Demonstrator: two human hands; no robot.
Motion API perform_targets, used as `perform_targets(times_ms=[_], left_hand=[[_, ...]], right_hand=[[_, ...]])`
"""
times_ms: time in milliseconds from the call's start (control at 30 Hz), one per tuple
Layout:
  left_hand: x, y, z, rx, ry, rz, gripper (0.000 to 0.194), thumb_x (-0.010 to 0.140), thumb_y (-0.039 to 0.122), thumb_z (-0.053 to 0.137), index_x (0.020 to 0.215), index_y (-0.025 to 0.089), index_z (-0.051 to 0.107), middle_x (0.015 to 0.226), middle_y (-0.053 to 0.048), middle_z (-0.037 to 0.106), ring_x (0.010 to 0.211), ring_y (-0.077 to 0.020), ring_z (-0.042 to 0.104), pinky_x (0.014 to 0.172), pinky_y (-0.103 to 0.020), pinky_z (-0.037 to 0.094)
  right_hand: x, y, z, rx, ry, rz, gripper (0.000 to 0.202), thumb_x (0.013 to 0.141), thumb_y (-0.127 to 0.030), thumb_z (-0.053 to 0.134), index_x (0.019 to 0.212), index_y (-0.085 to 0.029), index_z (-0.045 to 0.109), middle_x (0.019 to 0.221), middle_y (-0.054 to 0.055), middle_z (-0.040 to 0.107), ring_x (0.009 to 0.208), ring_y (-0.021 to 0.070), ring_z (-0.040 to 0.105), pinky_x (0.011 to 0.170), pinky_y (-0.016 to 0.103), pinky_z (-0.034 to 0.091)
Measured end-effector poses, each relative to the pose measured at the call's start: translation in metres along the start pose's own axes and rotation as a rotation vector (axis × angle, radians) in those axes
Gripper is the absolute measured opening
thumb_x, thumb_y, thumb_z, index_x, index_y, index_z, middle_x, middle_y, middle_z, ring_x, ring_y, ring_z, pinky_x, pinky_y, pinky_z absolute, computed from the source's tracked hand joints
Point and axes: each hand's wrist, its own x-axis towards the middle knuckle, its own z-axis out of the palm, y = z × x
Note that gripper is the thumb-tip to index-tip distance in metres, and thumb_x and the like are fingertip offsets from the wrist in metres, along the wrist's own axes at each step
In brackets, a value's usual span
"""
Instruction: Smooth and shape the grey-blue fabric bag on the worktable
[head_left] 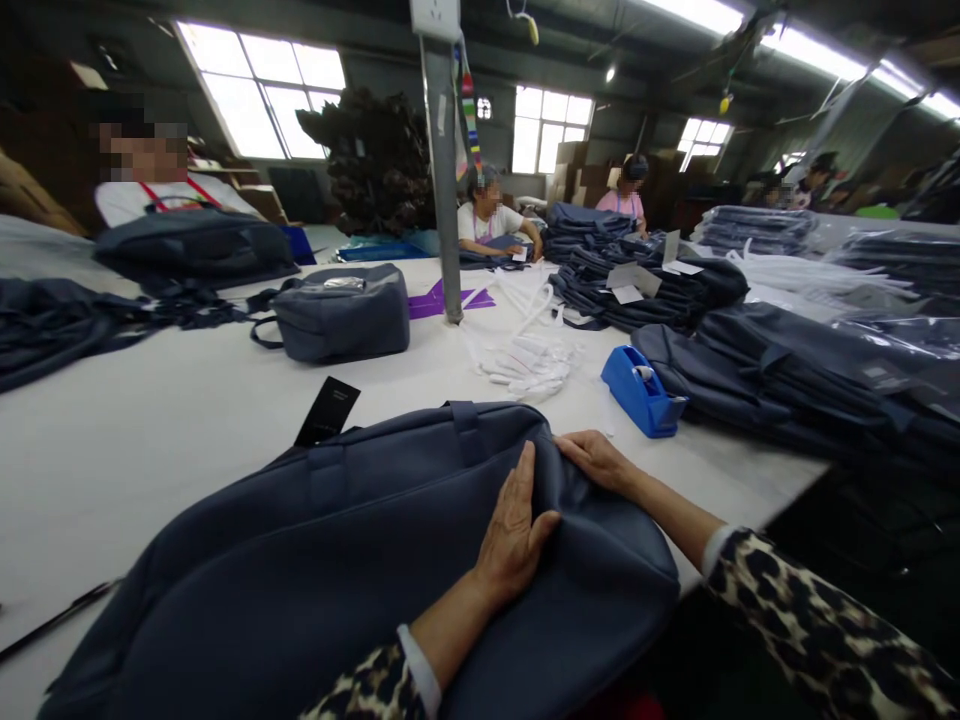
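Note:
A large navy blue bag [322, 560] lies flat on the white table [150, 420] right in front of me, its handles and a black hang tag [328, 410] toward the far side. My left hand [514, 530] lies flat on the bag's right end, fingers together and pressing the fabric. My right hand [600, 460] rests on the bag's far right corner, fingers curled over the edge of the fabric.
A blue tape dispenser [641, 392] sits just beyond my right hand. White cords [525, 365] lie mid-table by a metal pole [444, 170]. A grey stuffed bag [337, 312] stands behind. Stacks of dark bags [787, 380] fill the right side. Other people work at the far end.

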Motion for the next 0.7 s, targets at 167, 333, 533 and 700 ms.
perform_targets(times_ms=[167,333,533,700], left_hand=[[-0.004,0.005,-0.007,0.127,-0.114,0.178,0.085,0.092,0.072,0.025,0.156,0.027,-0.007,0.164,-0.010,0.003,0.151,-0.0290,0.005,0.121,-0.056,0.004],[-0.006,0.013,-0.009,0.301,-0.528,0.245,0.076,0.094,0.066,0.035,0.156,0.034,0.002,0.163,-0.005,0.013,0.150,-0.0323,0.008,0.119,-0.063,0.006],[-0.002,0.023,-0.008,0.338,-0.696,0.218,0.074,0.094,0.067,0.036,0.155,0.038,0.004,0.162,-0.003,0.018,0.149,-0.0360,0.011,0.115,-0.071,0.006],[-0.004,0.022,-0.007,0.347,-0.711,0.217,0.080,0.092,0.069,0.039,0.155,0.038,0.002,0.162,-0.002,0.018,0.150,-0.0345,0.011,0.115,-0.071,0.006]], right_hand=[[0.009,0.015,-0.019,-0.049,0.173,0.072,0.060,0.085,-0.069,0.048,0.053,-0.021,0.031,0.054,-0.006,0.024,0.053,0.0090,0.024,0.051,0.026,0.020],[0.007,0.055,-0.001,-0.167,0.228,0.112,0.059,0.081,-0.065,0.056,0.047,-0.021,0.038,0.047,-0.005,0.030,0.052,0.0108,0.028,0.056,0.029,0.019],[0.005,0.073,0.014,-0.141,0.240,0.123,0.046,0.082,-0.054,0.057,0.052,-0.022,0.046,0.049,-0.004,0.040,0.054,0.0124,0.035,0.060,0.029,0.025],[-0.025,0.074,-0.026,0.008,0.363,0.195,0.035,0.084,-0.054,0.055,0.077,-0.021,0.056,0.073,0.000,0.058,0.071,0.0154,0.050,0.067,0.029,0.038]])
